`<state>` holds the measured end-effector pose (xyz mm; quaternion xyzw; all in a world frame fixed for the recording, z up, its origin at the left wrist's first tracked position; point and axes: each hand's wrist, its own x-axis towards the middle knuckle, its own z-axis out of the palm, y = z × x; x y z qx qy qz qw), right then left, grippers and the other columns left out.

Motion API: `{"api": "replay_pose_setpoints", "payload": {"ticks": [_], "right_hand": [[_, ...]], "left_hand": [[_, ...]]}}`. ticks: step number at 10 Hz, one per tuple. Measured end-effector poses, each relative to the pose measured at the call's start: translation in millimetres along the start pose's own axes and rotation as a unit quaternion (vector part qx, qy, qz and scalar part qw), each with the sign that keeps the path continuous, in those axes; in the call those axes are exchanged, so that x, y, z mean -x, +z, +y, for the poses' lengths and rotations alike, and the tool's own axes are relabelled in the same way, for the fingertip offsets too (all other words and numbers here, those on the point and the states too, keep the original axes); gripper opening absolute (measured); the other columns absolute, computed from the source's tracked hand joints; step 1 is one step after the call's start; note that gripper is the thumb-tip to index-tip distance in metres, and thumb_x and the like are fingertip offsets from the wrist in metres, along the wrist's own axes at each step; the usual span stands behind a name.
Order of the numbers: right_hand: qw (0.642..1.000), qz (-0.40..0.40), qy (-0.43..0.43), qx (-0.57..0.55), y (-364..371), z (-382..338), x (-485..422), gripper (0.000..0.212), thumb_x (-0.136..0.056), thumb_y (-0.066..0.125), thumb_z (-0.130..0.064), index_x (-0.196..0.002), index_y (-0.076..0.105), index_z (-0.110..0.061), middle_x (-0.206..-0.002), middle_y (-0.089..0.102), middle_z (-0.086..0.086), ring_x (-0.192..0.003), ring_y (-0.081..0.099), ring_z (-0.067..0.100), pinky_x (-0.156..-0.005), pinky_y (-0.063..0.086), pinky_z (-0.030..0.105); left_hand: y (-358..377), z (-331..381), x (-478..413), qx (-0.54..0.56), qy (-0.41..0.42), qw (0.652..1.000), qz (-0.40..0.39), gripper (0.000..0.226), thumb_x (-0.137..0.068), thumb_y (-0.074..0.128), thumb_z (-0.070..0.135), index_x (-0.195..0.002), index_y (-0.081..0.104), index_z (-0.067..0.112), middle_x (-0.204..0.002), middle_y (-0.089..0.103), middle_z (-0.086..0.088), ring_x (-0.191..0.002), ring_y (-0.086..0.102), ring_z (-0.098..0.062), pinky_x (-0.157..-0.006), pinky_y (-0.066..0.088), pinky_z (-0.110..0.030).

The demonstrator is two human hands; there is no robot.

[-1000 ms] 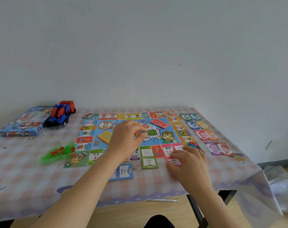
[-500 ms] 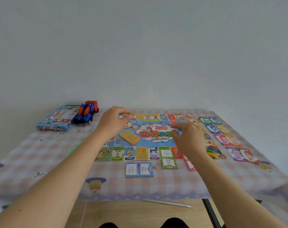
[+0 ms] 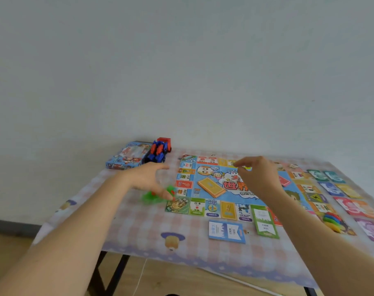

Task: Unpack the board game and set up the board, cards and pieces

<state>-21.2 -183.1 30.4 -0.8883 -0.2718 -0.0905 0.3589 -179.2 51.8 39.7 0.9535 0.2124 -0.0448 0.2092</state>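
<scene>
Hovering left hand [image 3: 146, 180] spread over blurred green bag [image 3: 154, 196]; right hand [image 3: 259, 178] perhaps pinching, fingers unclear.

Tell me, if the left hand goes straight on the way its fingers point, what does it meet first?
Probably the green bag of small pieces: the left hand reaches down toward it, with the game board just beyond. Depth is unclear.
</scene>
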Motion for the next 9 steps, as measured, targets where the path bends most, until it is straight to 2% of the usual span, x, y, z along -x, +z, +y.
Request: {"api": "replay_pose_setpoints", "payload": {"ticks": [1, 2, 3, 5, 6, 7, 8, 9], "right_hand": [[1.0, -0.005, -0.006, 0.0, 11.4, -5.0, 1.4, 0.023, -0.089, 0.056, -0.014, -0.104, 0.072, -0.023, -0.118, 0.067, 0.001, -0.041, 0.047, 0.01, -0.053, 0.045, 0.024], [1.0, -0.01, -0.02, 0.015, 20.4, -8.0, 0.1, 0.023, -0.089, 0.056, -0.016, -0.103, 0.072, -0.025, -0.122, 0.065, 0.003, -0.043, 0.043, 0.007, -0.056, 0.046, 0.024], [0.999, -0.018, -0.029, 0.02, 29.4, -11.9, -1.7, 0.023, -0.089, 0.055, -0.017, -0.101, 0.072, -0.027, -0.124, 0.064, 0.001, -0.048, 0.042, 0.005, -0.06, 0.047, 0.025], [0.997, -0.032, -0.058, 0.025, 46.3, -24.6, -0.7, 0.022, -0.089, 0.055, -0.019, -0.101, 0.071, -0.028, -0.125, 0.063, 0.001, -0.054, 0.034, 0.001, -0.072, 0.051, 0.03], [0.997, -0.046, -0.064, 0.025, 54.7, -29.5, 1.8, 0.023, -0.088, 0.055, -0.019, -0.099, 0.071, -0.032, -0.126, 0.062, 0.001, -0.073, 0.058, 0.01, -0.077, 0.053, 0.029], [0.996, -0.058, -0.063, 0.024, 58.3, -32.0, 3.5, 0.024, -0.089, 0.055, -0.019, -0.102, 0.072, -0.031, -0.125, 0.063, -0.002, -0.089, 0.061, 0.015, -0.083, 0.053, 0.032], [0.997, -0.054, -0.059, 0.019, 55.4, -28.3, 5.2, 0.024, -0.089, 0.055, -0.018, -0.101, 0.072, -0.03, -0.124, 0.064, -0.003, -0.081, 0.058, 0.007, -0.083, 0.051, 0.029], [0.998, -0.038, -0.028, -0.028, 41.6, -25.1, 3.4, 0.022, -0.09, 0.056, -0.016, -0.1, 0.072, -0.026, -0.125, 0.063, -0.002, -0.051, 0.046, 0.002, -0.059, 0.045, 0.022]], "left_hand": [[10.6, -5.8, -1.3, -0.015, 0.018, 0.999, 0.033, 0.065, -0.054, 0.087, 0.046, -0.111, 0.059, 0.032, -0.125, 0.049, 0.008, -0.117, 0.049, -0.015, -0.1, 0.042, -0.035], [13.7, -8.9, -3.4, -0.02, 0.033, 0.999, 0.01, 0.027, -0.06, 0.088, 0.031, -0.076, 0.066, 0.03, -0.092, 0.064, 0.009, -0.091, 0.06, -0.012, -0.08, 0.051, -0.03], [11.0, -14.6, -0.4, -0.022, 0.025, 0.999, -0.016, 0.018, -0.068, 0.082, 0.015, -0.072, 0.068, 0.026, -0.079, 0.064, 0.01, -0.074, 0.058, -0.006, -0.062, 0.043, -0.019], [1.8, -26.9, 2.8, -0.047, 0.0, 0.998, -0.052, 0.023, -0.069, 0.08, 0.007, -0.069, 0.068, 0.026, -0.073, 0.062, 0.013, -0.071, 0.056, -0.003, -0.067, 0.046, -0.022], [3.2, -29.0, 2.6, -0.047, -0.003, 0.998, -0.05, 0.021, -0.069, 0.079, 0.008, -0.072, 0.067, 0.026, -0.075, 0.062, 0.014, -0.072, 0.056, -0.003, -0.071, 0.049, -0.024], [3.9, -30.1, 2.5, -0.052, -0.005, 0.997, -0.048, 0.021, -0.07, 0.078, 0.01, -0.072, 0.066, 0.027, -0.077, 0.061, 0.013, -0.075, 0.057, -0.005, -0.071, 0.048, -0.024], [-0.5, -28.7, 6.3, -0.046, -0.003, 0.996, -0.07, 0.021, -0.07, 0.08, 0.015, -0.075, 0.066, 0.029, -0.078, 0.06, 0.013, -0.074, 0.057, -0.005, -0.067, 0.045, -0.022], [-7.2, -19.7, 4.3, -0.008, 0.015, 1.0, -0.012, 0.024, -0.069, 0.082, 0.031, -0.087, 0.067, 0.026, -0.082, 0.06, 0.012, -0.075, 0.057, -0.005, -0.063, 0.043, -0.021]]}}
